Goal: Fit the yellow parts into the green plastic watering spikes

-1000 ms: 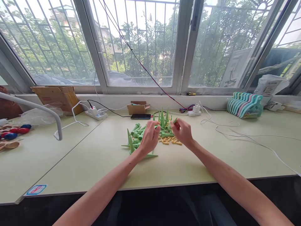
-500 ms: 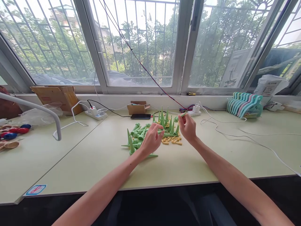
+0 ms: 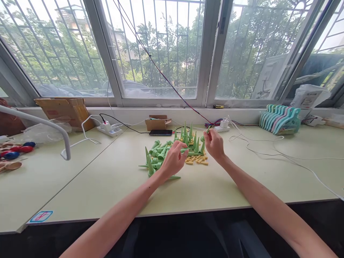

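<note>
My right hand (image 3: 215, 145) pinches a green plastic plant-watering spike (image 3: 208, 129), its pointed end tilted up and its wider end toward the pile. Left of it, my left hand (image 3: 174, 157) is closed over the heap, thumb and fingers nearly together; what lies between them is too small to make out. Around my left hand lie several loose green spikes (image 3: 155, 152). Beyond it, other green spikes (image 3: 190, 133) stand upright in a cluster. Small yellow pegs (image 3: 197, 159) are scattered on the table between my two hands.
A phone (image 3: 160, 132) and a small cardboard box (image 3: 157, 123) sit behind the heap. Power strips (image 3: 110, 129) and white cables (image 3: 249, 143) run along the back. Turquoise and pink hangers (image 3: 281, 120) stand at right, wooden spoons (image 3: 12, 166) at far left.
My right hand has tilted the green spike more upright, with its wider end lower. My left hand stays almost where it was.
</note>
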{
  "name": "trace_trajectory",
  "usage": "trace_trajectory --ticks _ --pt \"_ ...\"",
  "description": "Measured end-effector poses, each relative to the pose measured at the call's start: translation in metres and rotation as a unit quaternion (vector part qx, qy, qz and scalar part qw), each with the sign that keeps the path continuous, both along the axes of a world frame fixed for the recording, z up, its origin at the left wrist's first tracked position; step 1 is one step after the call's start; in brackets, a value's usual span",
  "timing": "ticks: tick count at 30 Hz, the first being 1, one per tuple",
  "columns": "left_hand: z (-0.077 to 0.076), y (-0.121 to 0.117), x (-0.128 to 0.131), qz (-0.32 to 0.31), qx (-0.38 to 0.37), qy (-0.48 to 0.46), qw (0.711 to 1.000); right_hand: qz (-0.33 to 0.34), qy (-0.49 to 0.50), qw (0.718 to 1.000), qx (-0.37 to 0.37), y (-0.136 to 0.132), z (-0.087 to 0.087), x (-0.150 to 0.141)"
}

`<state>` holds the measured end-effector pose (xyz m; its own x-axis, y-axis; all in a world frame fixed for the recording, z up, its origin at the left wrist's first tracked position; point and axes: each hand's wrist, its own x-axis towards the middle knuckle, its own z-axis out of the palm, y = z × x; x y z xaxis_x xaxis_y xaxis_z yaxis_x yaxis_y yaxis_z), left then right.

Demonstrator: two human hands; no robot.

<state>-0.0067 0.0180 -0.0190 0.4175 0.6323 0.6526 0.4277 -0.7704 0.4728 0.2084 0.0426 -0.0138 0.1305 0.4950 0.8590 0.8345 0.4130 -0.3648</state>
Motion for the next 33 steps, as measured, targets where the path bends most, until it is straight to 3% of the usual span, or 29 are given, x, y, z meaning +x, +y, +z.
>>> trace_trajectory --ticks 11,33 --pt "0.0 -0.002 0.002 -0.005 -0.002 0.004 1.0 0.024 -0.009 0.997 -0.079 0.009 -0.013 0.0" --pt "-0.001 -0.002 0.001 -0.015 -0.03 0.029 0.999 0.078 0.003 0.994 -0.072 0.019 -0.02 0.006"
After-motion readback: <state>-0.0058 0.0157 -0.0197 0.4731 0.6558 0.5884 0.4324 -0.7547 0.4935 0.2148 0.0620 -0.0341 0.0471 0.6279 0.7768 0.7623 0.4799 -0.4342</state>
